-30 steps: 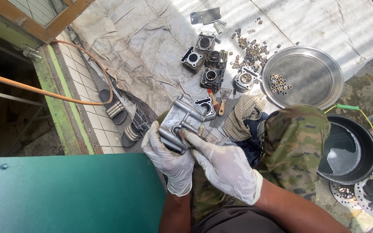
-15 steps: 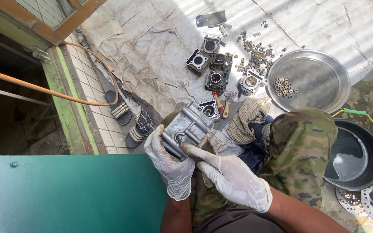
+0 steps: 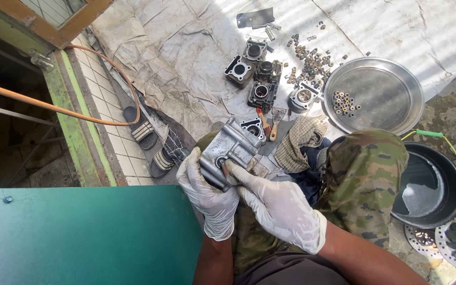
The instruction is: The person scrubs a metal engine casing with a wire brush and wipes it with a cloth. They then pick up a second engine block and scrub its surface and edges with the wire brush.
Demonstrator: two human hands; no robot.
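Note:
I hold a grey metal engine casting over my lap. My left hand, in a white glove, grips its lower left side from below. My right hand, also in a white glove, lies across its lower right edge with the fingers pressed on the metal. My knee in camouflage trousers is to the right. A checked cloth lies just beyond the casting.
Several dark engine cylinder parts and small loose metal pieces lie on a grey tarp. A round steel tray holds small rings. A black bucket stands at right. Sandals, an orange hose and a green surface are at left.
The view has shifted slightly and the casting has turned a little in my hands. Both hands keep their hold on it.

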